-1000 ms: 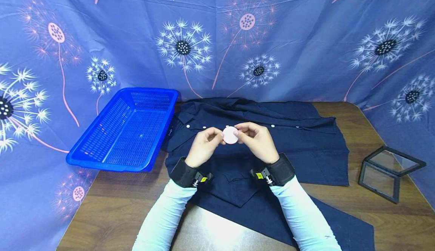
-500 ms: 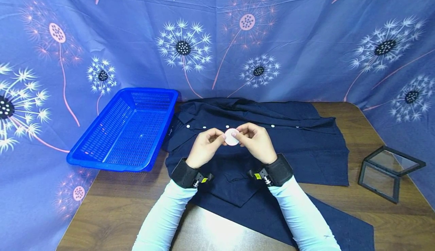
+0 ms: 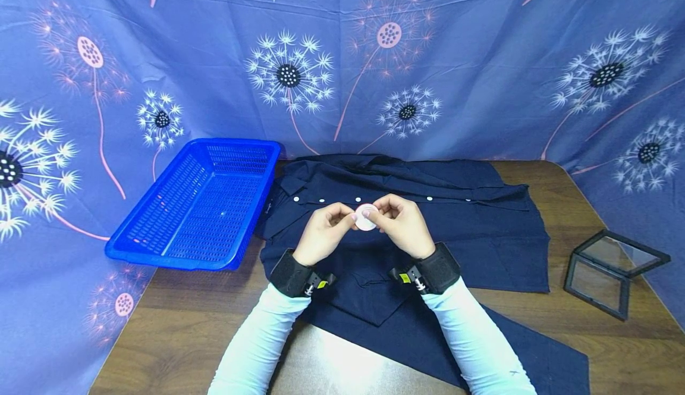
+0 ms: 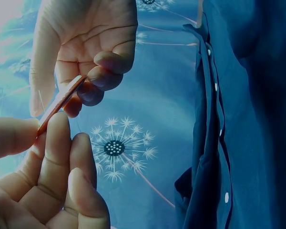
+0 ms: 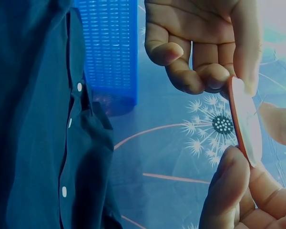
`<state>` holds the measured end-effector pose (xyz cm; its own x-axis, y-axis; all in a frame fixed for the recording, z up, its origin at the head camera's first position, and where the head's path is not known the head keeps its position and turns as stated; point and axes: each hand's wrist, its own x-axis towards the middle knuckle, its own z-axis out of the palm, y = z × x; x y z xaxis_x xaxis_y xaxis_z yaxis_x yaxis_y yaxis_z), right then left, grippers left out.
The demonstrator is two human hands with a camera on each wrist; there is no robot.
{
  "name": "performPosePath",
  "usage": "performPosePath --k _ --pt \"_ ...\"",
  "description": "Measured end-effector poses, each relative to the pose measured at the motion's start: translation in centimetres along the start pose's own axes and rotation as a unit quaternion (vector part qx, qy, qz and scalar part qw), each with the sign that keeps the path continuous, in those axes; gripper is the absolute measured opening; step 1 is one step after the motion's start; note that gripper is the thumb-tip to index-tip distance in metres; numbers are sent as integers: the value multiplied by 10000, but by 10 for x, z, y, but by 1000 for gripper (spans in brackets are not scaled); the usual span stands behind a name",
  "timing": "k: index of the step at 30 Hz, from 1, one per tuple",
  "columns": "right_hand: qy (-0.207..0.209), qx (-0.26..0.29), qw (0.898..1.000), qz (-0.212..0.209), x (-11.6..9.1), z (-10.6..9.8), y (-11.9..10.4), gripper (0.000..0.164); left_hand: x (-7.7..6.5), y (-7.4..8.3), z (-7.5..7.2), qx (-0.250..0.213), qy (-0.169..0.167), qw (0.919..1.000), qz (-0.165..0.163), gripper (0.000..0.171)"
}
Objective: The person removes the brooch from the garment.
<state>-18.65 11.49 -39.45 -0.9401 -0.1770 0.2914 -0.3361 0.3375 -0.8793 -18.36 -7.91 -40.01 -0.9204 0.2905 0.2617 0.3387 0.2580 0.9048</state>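
Between both hands is a small, flat white disc (image 3: pixel 366 219) with a reddish rim, held above a dark navy garment (image 3: pixel 481 234) with white buttons. My left hand (image 3: pixel 325 231) pinches its left edge between thumb and fingers. On the other side my right hand (image 3: pixel 402 223) grips the disc, its thumb lying over the white face in the head view. Edge-on, the disc (image 5: pixel 244 125) shows a white face and a red back in the right wrist view. A fine, needle-like line (image 4: pixel 42 102) stands out from the white face near the right thumb.
A blue perforated basket (image 3: pixel 241 262) stands at the left. To the right, a hinged black frame (image 3: pixel 623 292) with clear panes lies unfolded on the wooden table (image 3: pixel 155 335). Behind hangs a blue cloth (image 3: pixel 342 115) with dandelion prints.
The disc has shifted slightly right and toward me. My right thumb has slid from its edge farther across the white face, while the left hand follows a little to the right.
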Motion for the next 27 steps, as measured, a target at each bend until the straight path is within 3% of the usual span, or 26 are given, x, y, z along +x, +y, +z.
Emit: performPosePath --k 10,27 --pt "-15 -7 10000 18 -1 -1 -5 17 0 -4 -1 44 9 9998 212 13" --pt "-264 215 9994 -99 -2 0 -5 19 -1 -2 -2 65 21 10000 -64 16"
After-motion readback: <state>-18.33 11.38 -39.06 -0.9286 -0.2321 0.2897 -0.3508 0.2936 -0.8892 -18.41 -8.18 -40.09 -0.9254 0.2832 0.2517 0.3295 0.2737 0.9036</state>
